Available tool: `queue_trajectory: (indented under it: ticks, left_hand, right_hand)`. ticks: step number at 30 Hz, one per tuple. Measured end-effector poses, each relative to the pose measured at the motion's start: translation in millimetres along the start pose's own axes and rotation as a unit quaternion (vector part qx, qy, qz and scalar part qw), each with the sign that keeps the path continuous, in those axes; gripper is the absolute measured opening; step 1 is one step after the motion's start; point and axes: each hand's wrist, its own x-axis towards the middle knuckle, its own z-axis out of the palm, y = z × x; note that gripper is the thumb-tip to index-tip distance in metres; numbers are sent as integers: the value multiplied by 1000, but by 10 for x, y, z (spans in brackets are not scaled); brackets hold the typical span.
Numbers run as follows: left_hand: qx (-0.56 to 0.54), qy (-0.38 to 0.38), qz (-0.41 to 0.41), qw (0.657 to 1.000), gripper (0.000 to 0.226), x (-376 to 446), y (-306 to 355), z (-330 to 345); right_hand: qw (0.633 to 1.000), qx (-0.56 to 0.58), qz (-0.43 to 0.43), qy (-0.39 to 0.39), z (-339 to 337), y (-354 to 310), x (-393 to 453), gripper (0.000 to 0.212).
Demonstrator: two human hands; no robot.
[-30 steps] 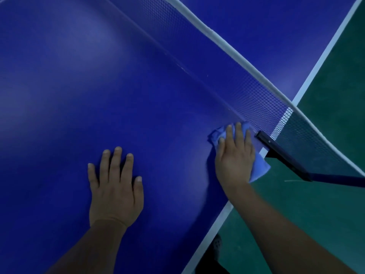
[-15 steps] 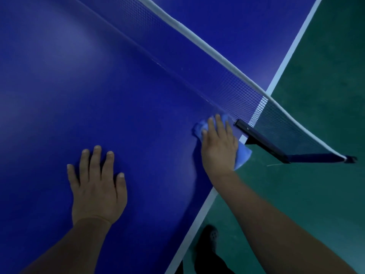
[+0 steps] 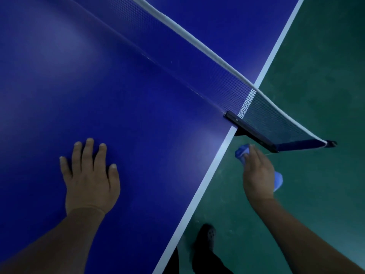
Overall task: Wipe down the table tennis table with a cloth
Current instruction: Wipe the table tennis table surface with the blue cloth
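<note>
**Cloth leaves the table at the net post**

Across the left and centre of the frame the blue table (image 3: 138, 119) lies bare, where half a second ago the cloth rubbed beside the net clamp (image 3: 250, 129). At lower left the left hand (image 3: 90, 177) rests flat, fingers straight. At right, off the edge over the floor, the right hand (image 3: 257, 175) holds the cloth (image 3: 241, 152); this stroke looks finished.

green floor (image 3: 316, 76) beside table edge | dark shoe (image 3: 206, 237) on floor, bottom centre
</note>
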Motion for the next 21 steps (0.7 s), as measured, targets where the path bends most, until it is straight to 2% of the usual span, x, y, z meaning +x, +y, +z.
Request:
queue_trajectory:
  ticks: [2,4,5,7,9,13,17,19,21]
  left_hand:
    - [2,2,-2,1000,65,11,0,-1]
    - [5,0,-1,1000,66,8,-3,-9]
    - [4,2,-2,1000,66,8,-3,-10]
    - [6,2,-3,1000,66,12,-2,-11]
    - [7,0,-4,1000,66,14,8,-11]
    - [8,2,-2,1000,66,11,-4,-8]
    - [10,3,0,1000,66,14,-19,0]
    - [6,3,-1,1000,66,14,-17,2]
    - [5,5,1,1000,66,12,-19,8]
  right_hand:
    - [996,66,-41,52,11,-296,110,40]
    - [981,171,-75,41,90,-709,333,32]
    - [979,178,-99,10,154,-883,436,31]
    - [982,120,-139,-41,230,-1009,630,33]
    - [988,93,-112,-46,189,-809,677,31]
    - [995,35,-87,26,-26,-410,369,26]
    - [989,57,-113,77,108,-749,513,37]
    - [990,40,-133,-5,164,-1089,802,34]
    - [991,21,-122,-42,231,-1145,979,40]
